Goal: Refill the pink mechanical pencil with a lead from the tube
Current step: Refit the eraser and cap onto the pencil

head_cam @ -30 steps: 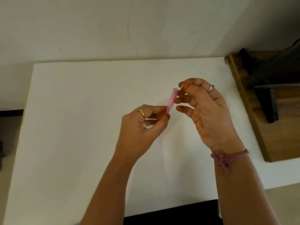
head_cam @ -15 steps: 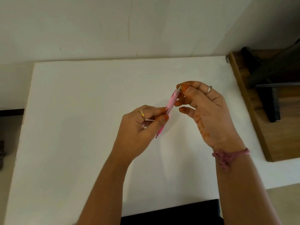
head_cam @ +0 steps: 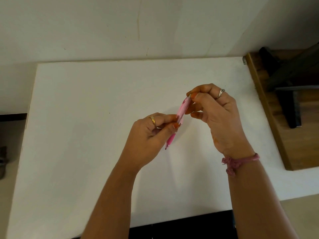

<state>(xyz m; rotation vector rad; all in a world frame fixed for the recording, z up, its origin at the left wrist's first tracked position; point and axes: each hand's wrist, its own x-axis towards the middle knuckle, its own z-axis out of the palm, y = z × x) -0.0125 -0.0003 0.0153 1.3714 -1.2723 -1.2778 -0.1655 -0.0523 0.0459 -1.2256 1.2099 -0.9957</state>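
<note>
- Above a white table [head_cam: 86, 135], I see a person's two bare hands raised over the surface, working a pink mechanical pencil [head_cam: 182, 110] between them.
- The left hand [head_cam: 150, 135] pinches the pencil's middle between thumb and fingers; the darker pink grip section and the tip stick out below that hand, pointing down toward the person.
- A gold ring [head_cam: 152, 119] sits on one finger of the left hand.
- The pencil slants up and to the right, clear of the table, its pale patterned barrel showing between the two hands.
- The right hand [head_cam: 219, 118] closes thumb and forefinger on the pencil's upper end, where a small silver-coloured bit [head_cam: 189, 96] shows; from my feed I cannot tell whether that is a cap or the open barrel end.
- The remaining right fingers [head_cam: 196, 115] curl loosely beside the barrel, close to it.
- A silver ring [head_cam: 220, 93] is on the right hand, and a frayed pink thread band [head_cam: 241, 161] circles the right wrist.
- I cannot make out any lead or lead tube in this view.
- At the right, a wooden board [head_cam: 276, 128] lies against the table's edge, with dark objects [head_cam: 290, 107] resting on it.
- A pale wall [head_cam: 120, 26] rises behind the table.
</note>
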